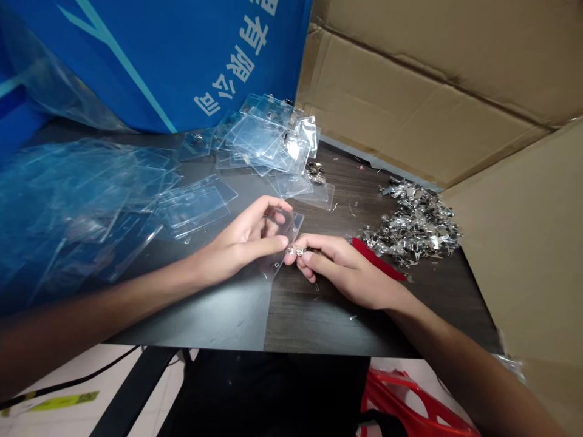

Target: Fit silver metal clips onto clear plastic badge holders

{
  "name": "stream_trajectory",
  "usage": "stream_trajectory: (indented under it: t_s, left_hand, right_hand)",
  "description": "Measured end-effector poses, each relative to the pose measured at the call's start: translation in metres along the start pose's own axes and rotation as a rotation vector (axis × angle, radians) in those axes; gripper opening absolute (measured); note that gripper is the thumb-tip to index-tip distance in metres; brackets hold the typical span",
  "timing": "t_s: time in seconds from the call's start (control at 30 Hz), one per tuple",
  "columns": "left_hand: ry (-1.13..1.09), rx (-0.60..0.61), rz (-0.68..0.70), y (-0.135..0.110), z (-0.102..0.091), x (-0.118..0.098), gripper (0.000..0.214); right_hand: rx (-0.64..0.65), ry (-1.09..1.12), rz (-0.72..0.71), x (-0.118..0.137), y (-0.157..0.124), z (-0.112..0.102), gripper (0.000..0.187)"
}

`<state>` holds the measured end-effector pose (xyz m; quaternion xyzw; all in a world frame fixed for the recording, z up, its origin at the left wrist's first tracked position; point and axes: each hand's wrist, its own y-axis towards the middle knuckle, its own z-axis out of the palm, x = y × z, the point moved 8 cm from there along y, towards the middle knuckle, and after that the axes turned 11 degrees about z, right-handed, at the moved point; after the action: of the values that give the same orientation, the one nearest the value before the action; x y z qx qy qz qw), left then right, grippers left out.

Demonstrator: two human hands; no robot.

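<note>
My left hand point(259, 240) grips a clear plastic badge holder point(272, 265) by its slotted edge, thumb on the near face. Close against that edge, my right hand point(334, 261) pinches a small metal badge clip point(299, 251) between thumb and fingers. Whether the clip's strap passes through the slot is too small to tell. Right of my right hand lies a heap of metal clips with clear straps point(419, 221). A red strip point(378, 260) shows between that heap and my right wrist.
Clear badge holders point(91, 188) cover the table's left side. Another pile of holders point(259, 136), some with clips, stands at the back middle. Cardboard point(410, 97) walls the back and right. A blue printed panel point(150, 54) rises behind. Under the table's front edge sits a red plastic object point(410, 400).
</note>
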<state>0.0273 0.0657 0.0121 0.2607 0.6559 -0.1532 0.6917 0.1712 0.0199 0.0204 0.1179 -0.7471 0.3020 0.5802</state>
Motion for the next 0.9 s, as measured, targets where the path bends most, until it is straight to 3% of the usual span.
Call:
stream_trajectory:
  t_s: [0.13,0.63,0.77,0.9]
  left_hand:
    - [0.021,0.006,0.037,0.002,-0.001,-0.006,0.049]
    - [0.242,-0.085,0.091,0.002,-0.006,-0.003,0.053]
    - [0.375,-0.128,0.179,0.0,-0.008,-0.01,0.054]
    - [0.502,-0.142,0.26,-0.004,-0.008,-0.015,0.055]
  right_hand:
    - [0.016,0.012,-0.006,0.002,-0.002,0.003,0.023]
    - [-0.172,-0.317,-0.208,0.014,-0.006,-0.001,0.023]
    - [-0.182,-0.333,-0.222,0.015,-0.004,0.0,0.013]
    - [-0.238,-0.345,-0.221,0.014,-0.004,-0.001,0.016]
